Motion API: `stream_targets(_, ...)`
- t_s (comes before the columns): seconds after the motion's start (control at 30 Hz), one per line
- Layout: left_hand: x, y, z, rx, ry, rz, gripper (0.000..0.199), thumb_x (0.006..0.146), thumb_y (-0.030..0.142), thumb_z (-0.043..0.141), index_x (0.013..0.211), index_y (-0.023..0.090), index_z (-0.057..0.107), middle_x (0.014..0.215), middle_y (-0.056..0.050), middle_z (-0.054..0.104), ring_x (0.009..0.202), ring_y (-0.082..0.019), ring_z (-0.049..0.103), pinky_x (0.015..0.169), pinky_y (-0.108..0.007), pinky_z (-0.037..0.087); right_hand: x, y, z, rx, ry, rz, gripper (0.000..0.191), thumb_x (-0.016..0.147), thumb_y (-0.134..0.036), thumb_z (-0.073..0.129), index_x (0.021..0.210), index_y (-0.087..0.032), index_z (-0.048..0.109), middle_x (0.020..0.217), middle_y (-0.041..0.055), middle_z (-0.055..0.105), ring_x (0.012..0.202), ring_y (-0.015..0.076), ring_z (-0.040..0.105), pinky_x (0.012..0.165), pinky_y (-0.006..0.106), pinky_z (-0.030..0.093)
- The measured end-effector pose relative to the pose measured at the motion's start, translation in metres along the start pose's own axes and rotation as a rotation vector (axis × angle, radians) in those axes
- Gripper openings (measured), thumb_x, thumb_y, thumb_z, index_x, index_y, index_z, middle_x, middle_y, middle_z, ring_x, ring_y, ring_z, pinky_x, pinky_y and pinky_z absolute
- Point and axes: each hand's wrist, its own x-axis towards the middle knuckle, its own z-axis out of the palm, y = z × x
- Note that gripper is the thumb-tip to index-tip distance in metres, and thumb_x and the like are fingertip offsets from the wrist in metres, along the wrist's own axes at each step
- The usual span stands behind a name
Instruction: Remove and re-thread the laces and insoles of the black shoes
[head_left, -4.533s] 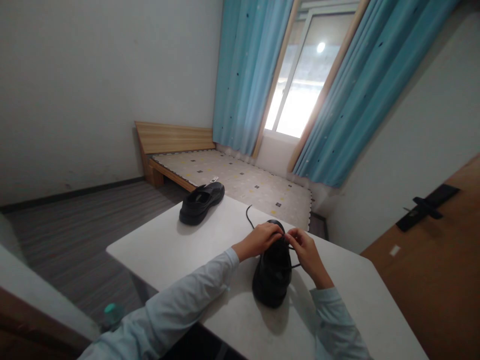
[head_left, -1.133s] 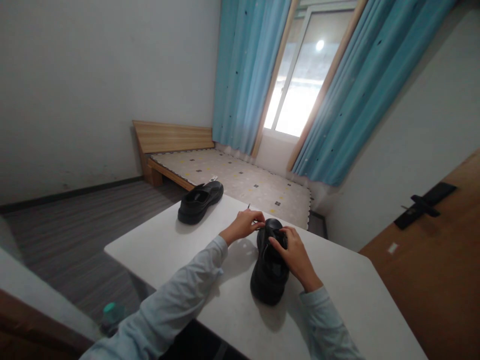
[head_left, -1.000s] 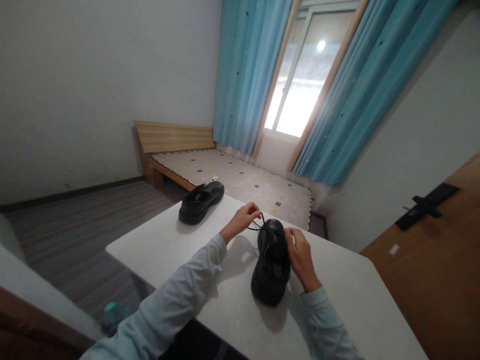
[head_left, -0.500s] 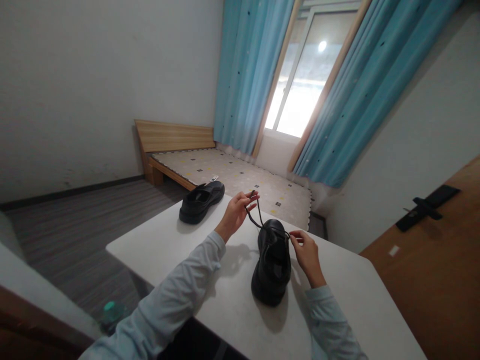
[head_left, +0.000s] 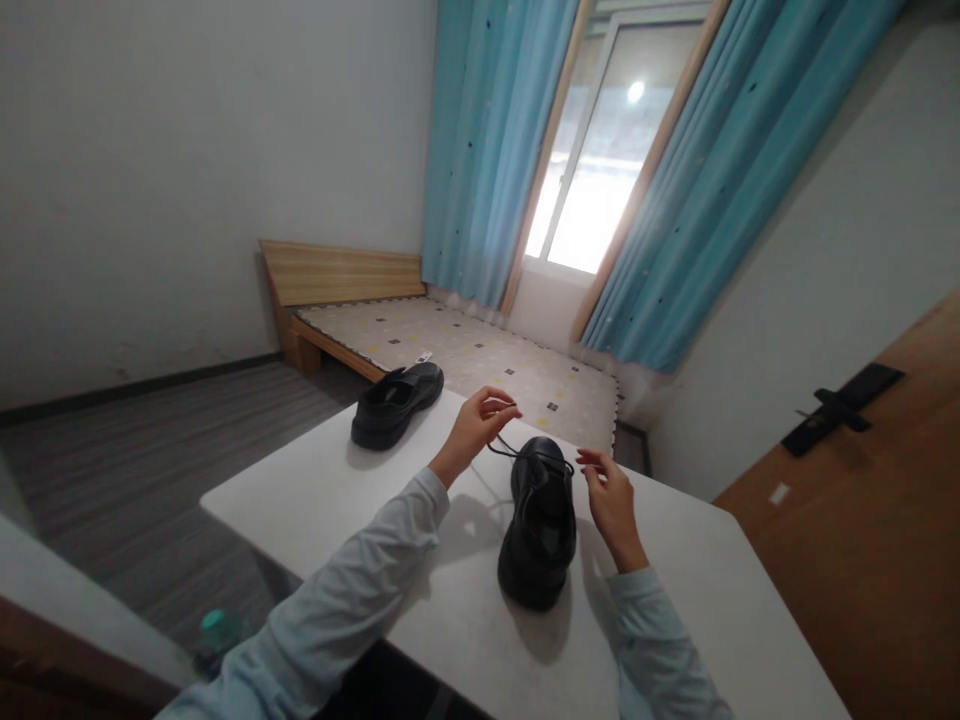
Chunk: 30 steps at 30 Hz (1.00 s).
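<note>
My left hand (head_left: 474, 428) pinches one end of the lace (head_left: 525, 455), pulled taut; my right hand (head_left: 611, 495) pinches the other. The shoe (head_left: 538, 520) stands between both hands on the table (head_left: 360, 500). I judge lacing under way, with no knot tied yet.

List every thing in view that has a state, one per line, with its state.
near shoe: upright on the table, lace loose.
lace: stretched between both hands.
left hand: pinching the lace.
right hand: pinching the lace.
far shoe: upright, untouched.
curtains: drawn apart.
door: cannot tell.
</note>
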Motion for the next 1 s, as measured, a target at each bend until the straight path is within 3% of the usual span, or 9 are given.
stream_targets(0.27, -0.001, -0.002, 0.003, 0.104, -0.131, 0.036, 0.028, 0.078, 0.037, 0.06, 0.091, 0.012, 0.056, 0.084, -0.006, 0.068, 0.046, -0.003, 0.045, 0.043, -0.016, 0.035, -0.002, -0.007, 0.001, 0.034, -0.013, -0.021, 0.033, 0.078, -0.031, 0.048, 0.101, -0.014, 0.063, 0.096, 0.0129, 0.066, 0.082, 0.0221, 0.061, 0.069, 0.035, 0.049)
stream_targets(0.53, -0.012, -0.004, 0.015, 0.165, -0.364, 0.112, 0.023, 0.083, 0.031, 0.056, 0.095, 0.012, 0.061, 0.091, -0.008, 0.068, 0.071, -0.011, 0.06, 0.058, -0.019, 0.044, -0.004, -0.024, 0.004, 0.016, -0.083, -0.248, 0.035, 0.082, -0.035, 0.054, 0.113, -0.021, 0.062, 0.111, 0.01, 0.062, 0.102, 0.0241, 0.056, 0.083, 0.041, 0.047)
stream_targets(0.7, -0.019, 0.003, 0.023, 0.225, -0.504, 0.17, 0.02, 0.083, 0.028, 0.056, 0.091, 0.011, 0.065, 0.09, -0.008, 0.068, 0.083, -0.015, 0.062, 0.074, -0.024, 0.048, -0.007, -0.037, 0.006, 0.006, -0.069, -0.368, 0.02, 0.081, -0.033, 0.059, 0.094, -0.022, 0.068, 0.102, 0.0079, 0.066, 0.099, 0.0231, 0.058, 0.089, 0.041, 0.044)
stream_targets(0.8, -0.02, 0.003, 0.024, 0.243, -0.476, 0.186, 0.021, 0.083, 0.029, 0.056, 0.092, 0.012, 0.066, 0.09, -0.008, 0.068, 0.085, -0.015, 0.062, 0.076, -0.024, 0.048, -0.007, -0.039, 0.002, 0.028, -0.039, -0.359, 0.015, 0.083, -0.031, 0.056, 0.086, -0.021, 0.066, 0.097, 0.0072, 0.067, 0.096, 0.0222, 0.06, 0.087, 0.039, 0.044)
stream_targets(1.0, -0.014, 0.001, 0.019, 0.334, -0.251, 0.22, 0.02, 0.086, 0.028, 0.052, 0.094, 0.014, 0.064, 0.088, -0.005, 0.069, 0.074, -0.012, 0.06, 0.068, -0.022, 0.047, 0.0, -0.038, -0.018, -0.019, 0.001, -0.253, 0.023, 0.086, -0.035, 0.049, 0.092, -0.019, 0.064, 0.093, 0.0069, 0.069, 0.091, 0.0218, 0.063, 0.083, 0.035, 0.045)
